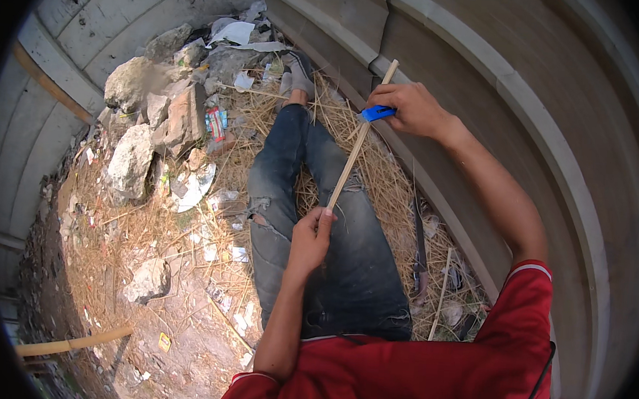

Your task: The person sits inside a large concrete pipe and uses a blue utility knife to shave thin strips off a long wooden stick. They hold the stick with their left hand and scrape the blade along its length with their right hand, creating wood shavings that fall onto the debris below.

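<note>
Slanting above outstretched legs in torn dark jeans [360, 258], a long pale wooden strip [350, 161] is gripped near its lower end by the left hand [311, 237], fingers closed. A blue plastic-handled cutter [379, 113] is held across its upper part by the curled right hand [413, 110]. Rough grey-brown stones [179, 119] are heaped toward the littered ground's [196, 369] far-left edge.

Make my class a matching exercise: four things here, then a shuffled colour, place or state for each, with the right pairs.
1. Small tool
2. Stick
3. Trousers
4. Large rocks

A. Dark, with a ripped leg
B. Heaped together, upper left of the picture
C. Blue, in the right hand
D. Pale, lower end in the left hand

Pairs: 1-C, 2-D, 3-A, 4-B
</note>
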The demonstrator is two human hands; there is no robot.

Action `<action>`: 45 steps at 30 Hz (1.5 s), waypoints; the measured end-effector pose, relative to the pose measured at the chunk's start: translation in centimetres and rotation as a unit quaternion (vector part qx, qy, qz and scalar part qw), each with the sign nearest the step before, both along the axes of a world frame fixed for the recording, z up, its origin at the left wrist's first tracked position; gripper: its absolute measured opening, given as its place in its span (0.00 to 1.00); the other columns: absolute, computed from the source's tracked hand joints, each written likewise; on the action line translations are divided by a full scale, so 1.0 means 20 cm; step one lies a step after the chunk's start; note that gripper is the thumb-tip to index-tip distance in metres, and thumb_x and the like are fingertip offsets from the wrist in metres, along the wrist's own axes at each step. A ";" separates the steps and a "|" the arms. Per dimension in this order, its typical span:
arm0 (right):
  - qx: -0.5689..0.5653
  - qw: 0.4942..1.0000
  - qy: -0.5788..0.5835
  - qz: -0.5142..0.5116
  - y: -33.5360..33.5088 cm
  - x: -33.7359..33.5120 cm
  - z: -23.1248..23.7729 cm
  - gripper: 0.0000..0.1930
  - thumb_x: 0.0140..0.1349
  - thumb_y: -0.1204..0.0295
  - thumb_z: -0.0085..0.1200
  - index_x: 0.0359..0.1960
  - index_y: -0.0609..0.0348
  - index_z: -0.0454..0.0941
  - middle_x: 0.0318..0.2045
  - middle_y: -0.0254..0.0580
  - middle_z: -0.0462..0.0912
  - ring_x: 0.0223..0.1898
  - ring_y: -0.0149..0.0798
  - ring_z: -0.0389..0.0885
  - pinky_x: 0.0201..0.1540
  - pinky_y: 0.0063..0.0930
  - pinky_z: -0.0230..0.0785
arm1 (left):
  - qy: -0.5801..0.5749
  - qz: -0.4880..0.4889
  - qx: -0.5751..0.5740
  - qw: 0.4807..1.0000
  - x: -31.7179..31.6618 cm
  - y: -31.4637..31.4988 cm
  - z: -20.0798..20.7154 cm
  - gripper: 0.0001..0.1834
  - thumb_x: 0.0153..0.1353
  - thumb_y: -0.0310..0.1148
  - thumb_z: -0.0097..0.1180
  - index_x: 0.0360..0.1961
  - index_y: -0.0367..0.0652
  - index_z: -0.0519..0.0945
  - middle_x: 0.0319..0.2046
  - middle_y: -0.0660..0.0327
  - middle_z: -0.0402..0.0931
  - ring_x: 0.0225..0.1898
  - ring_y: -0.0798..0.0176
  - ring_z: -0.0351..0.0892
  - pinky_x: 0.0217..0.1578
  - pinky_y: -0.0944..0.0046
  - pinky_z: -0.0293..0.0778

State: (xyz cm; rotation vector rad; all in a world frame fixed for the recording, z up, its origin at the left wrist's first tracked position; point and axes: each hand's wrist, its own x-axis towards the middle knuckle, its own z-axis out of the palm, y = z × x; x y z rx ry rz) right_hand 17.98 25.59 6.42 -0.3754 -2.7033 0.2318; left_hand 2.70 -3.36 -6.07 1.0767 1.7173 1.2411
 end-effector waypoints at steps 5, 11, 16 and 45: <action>-0.103 0.988 0.109 0.031 0.03 -0.01 -0.03 0.05 0.58 0.79 0.61 0.36 0.63 0.82 0.28 0.45 0.80 0.28 0.45 0.78 0.34 0.40 0.68 | 0.027 -0.008 0.025 0.999 0.03 0.00 0.01 0.24 0.79 0.48 0.46 0.37 0.38 0.81 0.20 0.67 0.68 0.24 0.73 0.66 0.27 0.66 0.62; -0.388 0.875 0.256 -0.133 0.01 -0.06 -0.03 0.06 0.67 0.71 0.61 0.36 0.62 0.82 0.27 0.35 0.83 0.25 0.25 0.72 0.28 0.27 0.63 | 0.093 0.037 0.043 0.994 0.06 0.01 0.04 0.19 0.77 0.44 0.51 0.41 0.37 0.81 0.22 0.49 0.78 0.24 0.51 0.80 0.30 0.54 0.72; -0.281 0.844 0.415 -0.191 0.14 0.06 0.16 0.13 0.71 0.65 0.61 0.33 0.63 0.85 0.30 0.35 0.87 0.35 0.30 0.82 0.43 0.29 0.73 | 0.098 0.036 0.054 0.993 0.12 -0.01 0.01 0.20 0.75 0.45 0.53 0.42 0.35 0.81 0.24 0.45 0.80 0.27 0.44 0.83 0.31 0.52 0.74; -0.301 0.932 0.038 -0.196 -0.66 -0.05 -0.25 0.27 0.72 0.48 0.54 0.36 0.65 0.85 0.20 0.49 0.80 0.24 0.48 0.81 0.31 0.41 0.71 | 0.049 0.088 0.077 0.992 -0.05 0.14 0.08 0.17 0.72 0.41 0.58 0.47 0.36 0.84 0.27 0.54 0.83 0.29 0.61 0.82 0.34 0.61 0.75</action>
